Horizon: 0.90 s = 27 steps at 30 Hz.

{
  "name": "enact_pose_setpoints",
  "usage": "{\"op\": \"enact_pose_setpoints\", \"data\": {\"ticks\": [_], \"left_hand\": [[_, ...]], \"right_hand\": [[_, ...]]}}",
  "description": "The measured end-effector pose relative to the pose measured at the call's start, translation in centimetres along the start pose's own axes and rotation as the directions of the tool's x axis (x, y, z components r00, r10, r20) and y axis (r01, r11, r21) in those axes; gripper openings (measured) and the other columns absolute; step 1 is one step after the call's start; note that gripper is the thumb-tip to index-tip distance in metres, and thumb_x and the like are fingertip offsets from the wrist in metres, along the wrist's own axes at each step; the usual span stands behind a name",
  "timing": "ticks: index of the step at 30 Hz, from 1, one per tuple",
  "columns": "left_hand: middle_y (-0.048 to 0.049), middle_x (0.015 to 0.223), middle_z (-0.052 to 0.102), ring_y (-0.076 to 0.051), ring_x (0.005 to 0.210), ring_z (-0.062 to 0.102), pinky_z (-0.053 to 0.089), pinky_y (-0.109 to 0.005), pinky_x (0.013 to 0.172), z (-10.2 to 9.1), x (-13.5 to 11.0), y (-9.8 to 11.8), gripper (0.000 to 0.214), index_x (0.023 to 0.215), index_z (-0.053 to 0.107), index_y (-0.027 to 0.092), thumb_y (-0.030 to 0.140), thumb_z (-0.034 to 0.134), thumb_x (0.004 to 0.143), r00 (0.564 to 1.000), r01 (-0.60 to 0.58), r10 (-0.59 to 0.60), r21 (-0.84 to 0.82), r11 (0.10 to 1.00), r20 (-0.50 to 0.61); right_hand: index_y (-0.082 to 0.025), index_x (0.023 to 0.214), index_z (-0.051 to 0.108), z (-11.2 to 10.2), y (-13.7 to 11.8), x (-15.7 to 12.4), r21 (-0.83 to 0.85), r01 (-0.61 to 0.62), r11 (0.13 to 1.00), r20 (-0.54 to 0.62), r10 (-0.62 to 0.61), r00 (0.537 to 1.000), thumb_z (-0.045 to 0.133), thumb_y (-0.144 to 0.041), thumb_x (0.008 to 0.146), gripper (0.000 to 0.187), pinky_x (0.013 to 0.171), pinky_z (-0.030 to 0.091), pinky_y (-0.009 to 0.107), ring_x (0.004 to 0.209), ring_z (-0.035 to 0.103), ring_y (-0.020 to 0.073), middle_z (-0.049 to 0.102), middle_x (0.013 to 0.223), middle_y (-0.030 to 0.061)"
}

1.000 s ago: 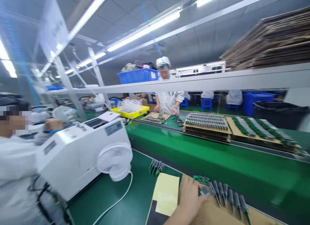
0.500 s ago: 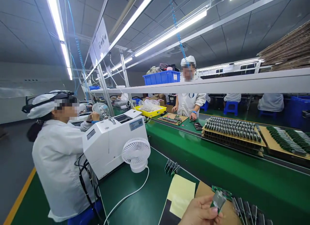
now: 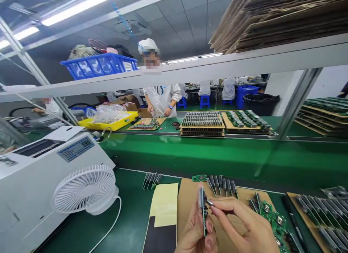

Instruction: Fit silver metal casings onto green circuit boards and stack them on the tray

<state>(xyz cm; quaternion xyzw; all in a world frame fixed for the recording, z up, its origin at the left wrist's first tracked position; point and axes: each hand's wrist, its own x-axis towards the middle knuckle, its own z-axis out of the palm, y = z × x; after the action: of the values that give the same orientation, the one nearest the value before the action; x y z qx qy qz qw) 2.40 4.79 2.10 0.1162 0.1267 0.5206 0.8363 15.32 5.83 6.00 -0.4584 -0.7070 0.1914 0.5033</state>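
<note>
My left hand (image 3: 195, 229) grips a green circuit board (image 3: 203, 213) by its lower part, holding it upright and nearly edge-on. A grey metallic piece covers its left face, and small dark parts stand out on the right face. My right hand (image 3: 241, 224) is closed in a pinch on a small dark metallic piece (image 3: 209, 202) against that right face; its exact kind is too small to tell. Below both hands lies a cardboard sheet (image 3: 187, 195). Several similar boards (image 3: 221, 184) stand in a row behind them, beside a flat green board (image 3: 199, 178).
At the left stand a white fan (image 3: 87, 191) and a white machine (image 3: 54, 173). Round-part boards (image 3: 278, 224), a black pen-like tool (image 3: 297, 227) and a loaded board tray (image 3: 323, 213) lie right. A shelf (image 3: 190, 74) crosses ahead; a co-worker (image 3: 161, 98) stands beyond.
The view has swung right and closer to the bench. My left hand has turned the board upright and edge-on. My right hand has come into view, pinching a small piece at the board.
</note>
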Motion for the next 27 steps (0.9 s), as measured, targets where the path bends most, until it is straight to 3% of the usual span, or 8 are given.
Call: {"op": "enact_pose_setpoints", "data": {"ticks": [4,7,14,18,20,22,25,27], "left_hand": [[0.0044,0.059,0.059,0.0,0.04,0.046,0.033,-0.012,0.039,0.4,-0.1,-0.1,0.018,0.068,0.07,0.016,0.03,0.077,0.077,0.998,-0.036,0.035,0.015,0.999,0.044],[0.0029,0.062,0.066,-0.001,0.043,0.053,0.035,-0.011,0.039,1.0,-0.3,0.1,0.008,0.086,0.076,0.023,0.026,0.076,0.078,0.998,-0.059,0.06,-0.028,0.998,0.036],[0.0029,0.062,0.071,-0.004,0.043,0.059,0.04,-0.011,0.04,1.1,-0.7,0.0,0.039,0.113,0.07,0.039,0.021,0.075,0.079,0.995,-0.103,0.103,0.002,0.995,0.015],[0.0005,0.059,0.072,-0.008,0.04,0.06,0.044,-0.014,0.039,1.3,-1.0,0.6,0.055,0.127,0.061,0.033,0.029,0.079,0.076,0.99,-0.118,0.131,0.183,0.976,-0.06],[-0.001,0.059,0.072,-0.01,0.04,0.061,0.046,-0.016,0.039,2.0,-1.3,1.0,0.066,0.132,0.058,0.027,0.034,0.082,0.071,0.976,-0.118,0.168,0.315,0.942,-0.136],[-0.0007,0.057,0.071,-0.012,0.041,0.061,0.049,-0.018,0.04,3.0,-1.8,1.4,0.071,0.131,0.059,0.023,0.037,0.085,0.066,0.947,-0.117,0.234,0.445,0.888,-0.218],[0.0044,0.05,0.063,-0.011,0.04,0.06,0.05,-0.019,0.041,4.6,-2.4,1.6,0.064,0.119,0.069,0.022,0.038,0.088,0.06,0.877,-0.142,0.374,0.58,0.802,-0.302],[0.0068,0.047,0.058,-0.01,0.038,0.059,0.05,-0.018,0.042,5.4,-2.7,1.6,0.057,0.112,0.073,0.023,0.038,0.088,0.059,0.835,-0.159,0.444,0.629,0.761,-0.326]], "right_hand": [[-0.022,0.089,0.071,0.1,0.2,-0.6,-0.016,0.026,1.0,0.007,-0.026,1.0,0.055,-0.032,0.095,0.019,0.067,0.057,0.02,0.071,0.074,0.0168,0.077,0.08,0.002],[-0.022,0.092,0.071,0.1,0.1,-0.8,-0.039,0.021,0.999,-0.017,-0.022,1.0,0.058,-0.029,0.093,0.015,0.071,0.057,0.019,0.075,0.075,0.0164,0.078,0.086,0.0015],[-0.024,0.091,0.073,0.5,-0.2,-1.0,-0.036,0.02,0.999,-0.02,-0.021,1.0,0.055,-0.036,0.094,0.022,0.069,0.058,0.02,0.074,0.075,0.0171,0.079,0.085,0.0021],[-0.026,0.087,0.075,0.3,-0.6,-0.7,0.092,-0.115,0.989,0.03,0.113,0.993,0.06,-0.039,0.09,0.02,0.068,0.057,0.021,0.074,0.073,0.018,0.077,0.081,0.002],[-0.025,0.083,0.076,0.1,-0.8,-0.3,0.233,-0.284,0.93,0.108,0.266,0.958,0.067,-0.04,0.085,0.018,0.067,0.056,0.022,0.071,0.072,0.0177,0.077,0.078,0.002],[-0.024,0.081,0.076,0.1,-0.8,0.1,0.396,-0.465,0.792,0.259,0.389,0.884,0.071,-0.043,0.081,0.019,0.063,0.055,0.023,0.062,0.068,0.0164,0.075,0.073,0.0019],[-0.024,0.089,0.076,0.0,-0.7,0.5,0.549,-0.623,0.557,0.511,0.366,0.778,0.068,-0.046,0.083,0.024,0.058,0.053,0.026,0.051,0.062,0.0145,0.07,0.061,0.0005],[-0.025,0.092,0.077,0.0,-0.6,0.6,0.577,-0.651,0.493,0.58,0.314,0.752,0.067,-0.045,0.084,0.024,0.06,0.051,0.027,0.053,0.061,0.0148,0.068,0.06,0.0011]]}}
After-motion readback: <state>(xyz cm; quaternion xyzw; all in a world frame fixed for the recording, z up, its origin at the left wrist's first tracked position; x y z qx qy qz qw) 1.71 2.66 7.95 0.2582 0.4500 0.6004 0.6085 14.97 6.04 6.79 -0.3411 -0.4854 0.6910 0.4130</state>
